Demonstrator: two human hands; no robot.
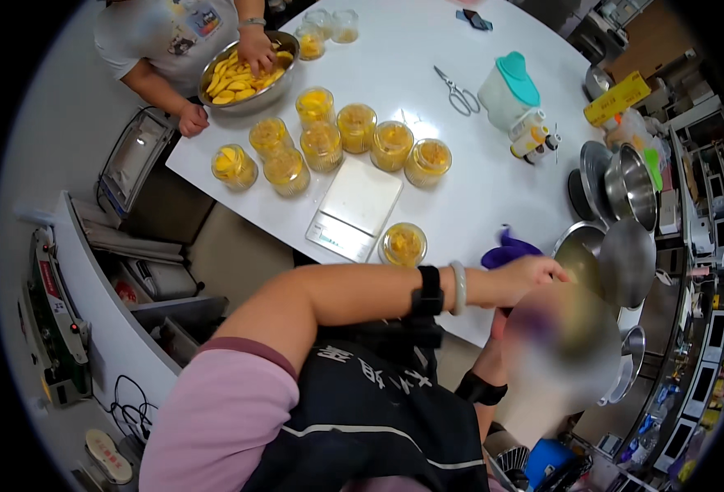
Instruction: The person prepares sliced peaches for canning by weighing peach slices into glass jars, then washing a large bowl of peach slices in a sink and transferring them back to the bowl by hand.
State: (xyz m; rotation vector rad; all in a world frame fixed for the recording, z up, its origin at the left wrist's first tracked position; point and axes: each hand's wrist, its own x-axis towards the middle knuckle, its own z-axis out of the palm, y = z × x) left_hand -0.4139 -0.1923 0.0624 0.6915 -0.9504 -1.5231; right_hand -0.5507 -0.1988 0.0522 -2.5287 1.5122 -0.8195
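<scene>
My left hand (530, 279) reaches across to the right, fingers curled together at the near rim of a steel bowl (579, 238); what they hold, if anything, is hidden. Below it, my right hand (500, 326) is partly covered by a large round, bowl-like object (567, 344), too blurred to name. That hand's fingers close at its left edge. A purple, soft-looking item (509, 248) lies just beyond my left wrist. Left of my forearm stands a glass jar with yellow filling (404, 244), beside a white kitchen scale (356, 205) bearing nothing.
Several filled jars (322, 146) stand behind the scale. Another person's hand (257, 51) dips into a bowl of yellow fruit slices (235, 80). Scissors (459, 92), a teal-lidded pitcher (509, 90), small bottles (534, 139) and steel bowls (631, 187) lie farther right.
</scene>
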